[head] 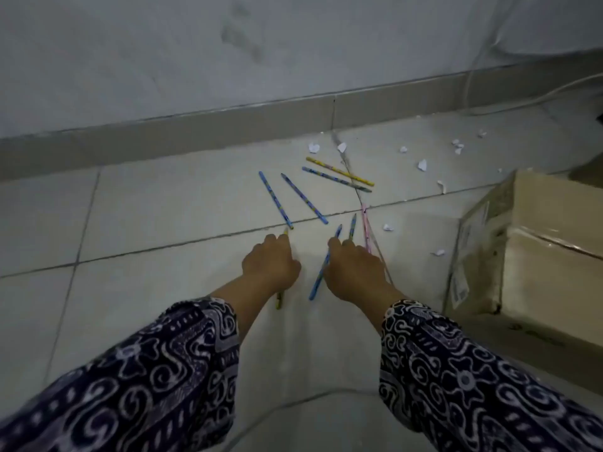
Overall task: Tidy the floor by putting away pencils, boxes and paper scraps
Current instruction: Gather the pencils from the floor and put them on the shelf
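Several patterned pencils lie scattered on the pale tiled floor (163, 203). My left hand (269, 261) is closed over a yellow-green pencil (279, 300), whose ends stick out above and below the fist. My right hand (354, 267) presses down on a bundle of pencils: a blue pencil (318, 282), another blue pencil (352, 225) and a pink pencil (364, 220) show around the fingers. Two blue pencils (275, 200) (305, 199) lie loose just beyond my hands. Farther off lie a yellow pencil (339, 171) and a dark blue pencil (336, 179). White paper scraps (422, 164) dot the floor to the right.
A cardboard box (535, 243) stands at the right, close to my right arm. A wall with a grey skirting board (195, 125) runs across the back. White cables (522, 102) trail along the floor at the far right corner.
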